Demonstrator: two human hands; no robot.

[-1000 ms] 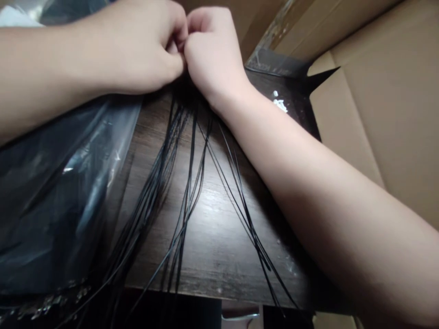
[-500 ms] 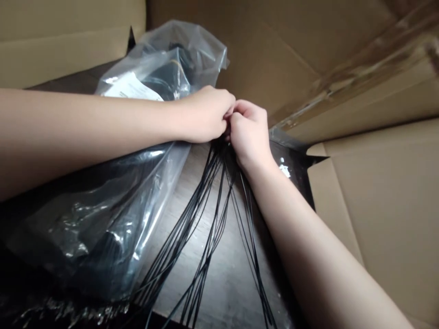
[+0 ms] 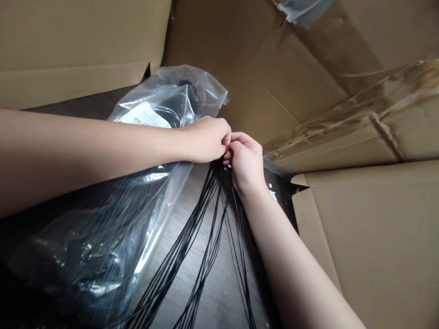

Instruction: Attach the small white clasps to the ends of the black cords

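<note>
Clear plastic bag point(image 3: 164, 205) at 8 o'clock from the hands, enclosing dark bundled contents point(image 3: 85, 256) and a white paper label point(image 3: 144, 115). Left hand point(image 3: 204, 139) lying across the bag, its fingertips pressed together with those of the right hand point(image 3: 245, 167), both clamped on the upper ends of thin black strands point(image 3: 181, 242). Strands fanning toward 6 o'clock over a dark wooden tabletop point(image 3: 219, 297). Cardboard box flaps point(image 3: 370, 256) enclosing the scene from 9 through 3 o'clock.

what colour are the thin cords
The thin cords are black, clearest in the head view.
</note>
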